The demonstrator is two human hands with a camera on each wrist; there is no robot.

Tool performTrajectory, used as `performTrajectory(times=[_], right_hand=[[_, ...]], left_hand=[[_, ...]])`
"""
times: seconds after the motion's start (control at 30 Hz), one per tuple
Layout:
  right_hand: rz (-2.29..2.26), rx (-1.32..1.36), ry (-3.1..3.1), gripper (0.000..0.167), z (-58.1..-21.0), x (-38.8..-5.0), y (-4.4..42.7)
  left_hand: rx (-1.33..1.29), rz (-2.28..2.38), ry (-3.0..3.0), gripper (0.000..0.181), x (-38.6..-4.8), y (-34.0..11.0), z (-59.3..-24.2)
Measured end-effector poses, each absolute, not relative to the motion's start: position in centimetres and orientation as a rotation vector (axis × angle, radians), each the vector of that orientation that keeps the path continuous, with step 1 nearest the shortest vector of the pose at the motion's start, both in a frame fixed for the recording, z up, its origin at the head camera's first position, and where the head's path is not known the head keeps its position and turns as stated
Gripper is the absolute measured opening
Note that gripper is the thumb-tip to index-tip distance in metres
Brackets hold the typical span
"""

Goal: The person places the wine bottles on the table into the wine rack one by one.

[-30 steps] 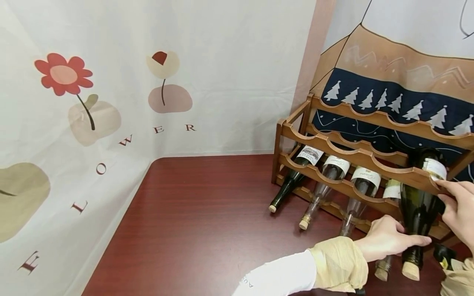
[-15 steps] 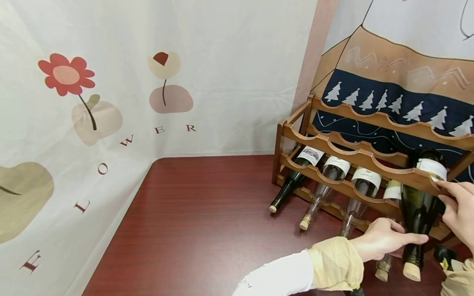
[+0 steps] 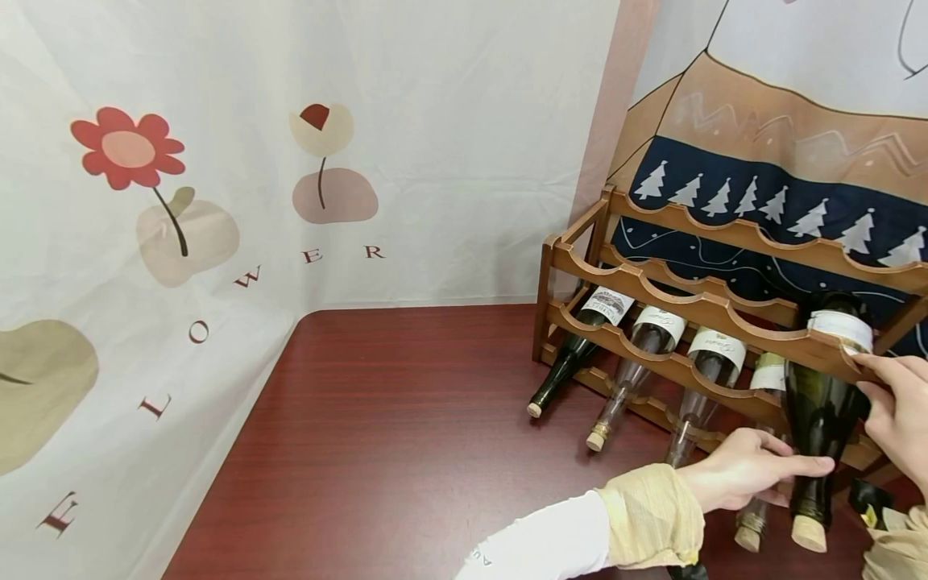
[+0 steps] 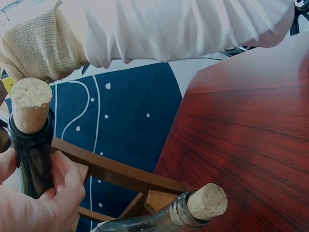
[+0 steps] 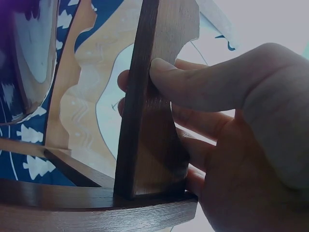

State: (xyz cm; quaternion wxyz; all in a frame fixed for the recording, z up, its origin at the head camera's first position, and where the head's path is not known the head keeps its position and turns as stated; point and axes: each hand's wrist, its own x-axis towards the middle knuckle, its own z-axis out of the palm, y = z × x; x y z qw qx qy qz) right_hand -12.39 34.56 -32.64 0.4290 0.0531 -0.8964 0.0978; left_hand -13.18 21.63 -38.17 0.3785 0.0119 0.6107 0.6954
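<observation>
My left hand (image 3: 750,467) grips the neck of a dark green wine bottle (image 3: 819,411), thumb across it. This bottle slopes down out of the wooden wine rack (image 3: 696,306), cork end lowest, with a white label (image 3: 841,324) showing behind the rail. The left wrist view shows its cork (image 4: 31,104) and my fingers round the neck. At the rack's right end, my right hand (image 3: 899,403) holds the scalloped rail. In the right wrist view, thumb and fingers pinch the wooden rail (image 5: 161,111) from both sides.
Several corked bottles lie along the same tier, among them a green bottle (image 3: 573,358) at the far left and a clear-necked bottle (image 3: 631,379) beside it. The red-brown table (image 3: 377,435) spreads leftward to a printed curtain (image 3: 464,161).
The gripped bottle has turned a little about its length, so more of its label shows. My left hand has shifted slightly left with it; my right hand stays on the rail.
</observation>
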Motion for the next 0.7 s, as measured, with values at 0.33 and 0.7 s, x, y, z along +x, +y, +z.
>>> performTrajectory(times=[0.33,0.7], right_hand=[[0.246,0.137,-2.230,0.026,-32.6,-12.4,34.5],[0.194,0.138,-2.226,0.056,-36.1,-14.3,38.7]], left_hand=[[0.115,1.769,1.485,0.005,-13.7,21.5,-38.7],[-0.012,1.901,1.389,0.015,-13.9,22.1,-39.2]])
